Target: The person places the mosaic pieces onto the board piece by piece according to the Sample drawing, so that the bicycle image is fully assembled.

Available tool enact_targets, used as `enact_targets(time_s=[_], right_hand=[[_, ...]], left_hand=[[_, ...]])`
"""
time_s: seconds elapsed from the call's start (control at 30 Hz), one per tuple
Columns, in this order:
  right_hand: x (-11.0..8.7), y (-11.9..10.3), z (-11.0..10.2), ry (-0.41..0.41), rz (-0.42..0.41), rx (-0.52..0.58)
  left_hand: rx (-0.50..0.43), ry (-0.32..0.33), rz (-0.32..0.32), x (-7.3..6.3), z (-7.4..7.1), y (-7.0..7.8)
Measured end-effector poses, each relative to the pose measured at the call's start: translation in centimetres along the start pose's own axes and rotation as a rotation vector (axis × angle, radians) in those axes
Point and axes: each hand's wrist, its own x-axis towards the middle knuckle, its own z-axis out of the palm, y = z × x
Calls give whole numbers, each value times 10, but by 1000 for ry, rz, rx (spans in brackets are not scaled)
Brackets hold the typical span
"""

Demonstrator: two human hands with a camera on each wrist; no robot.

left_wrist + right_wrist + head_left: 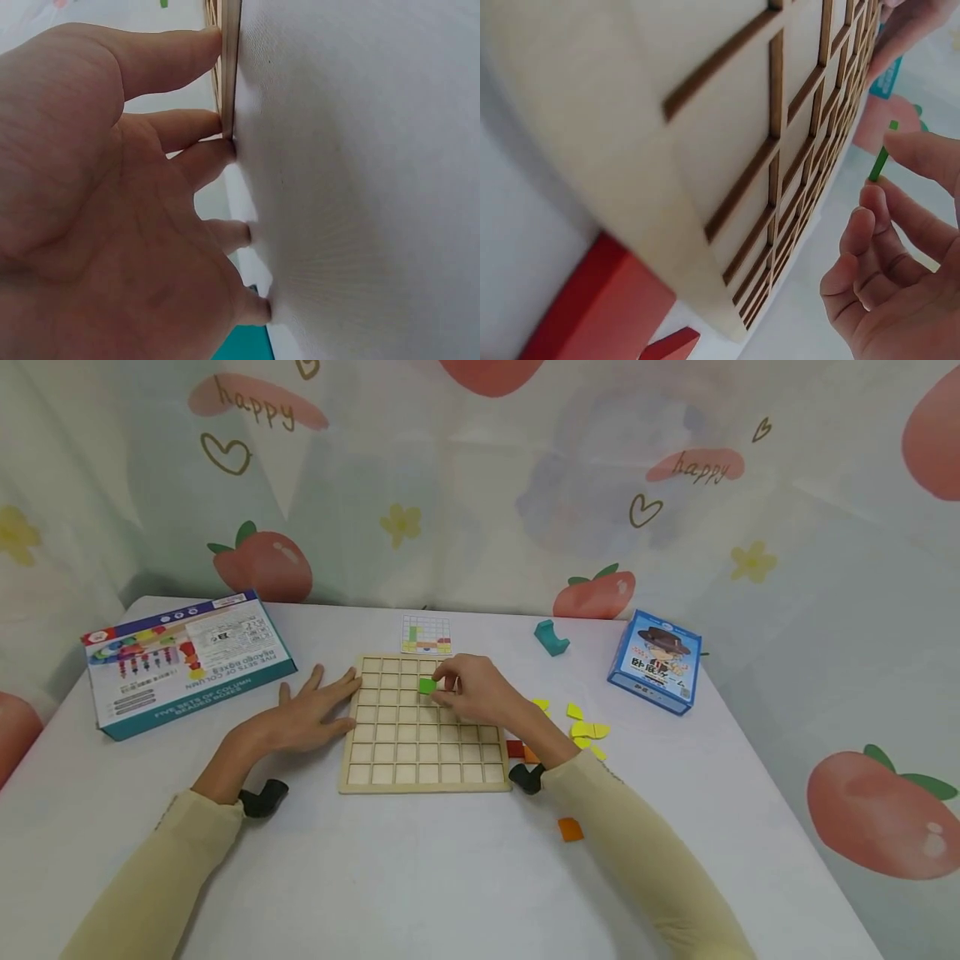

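Observation:
A wooden grid board (420,789) lies flat on the white table. My left hand (303,720) rests at its left side, fingers spread; in the left wrist view the thumb and nearest fingers touch the board's edge (229,67). Between thumb and forefinger, my right hand (480,689) pinches a thin green square tile (427,686) over the upper middle of the grid. Seen edge-on in the right wrist view, the green tile (881,157) is held above the board (727,172). The right hand covers some of the grid's upper right cells.
Yellow pieces (581,729), a red tile (514,749) and an orange tile (570,829) lie right of the board. Behind it is a pattern card (426,635). A teal curved block (551,637), a blue box (655,662) and a larger box (187,664) stand farther out.

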Motion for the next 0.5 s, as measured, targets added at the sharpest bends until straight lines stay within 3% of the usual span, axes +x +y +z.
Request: enact_targets(time_s=[0.5], right_hand=[[8,-13,12,-2,-41,43]], left_hand=[[-6,-11,-20,-1,-2,0]])
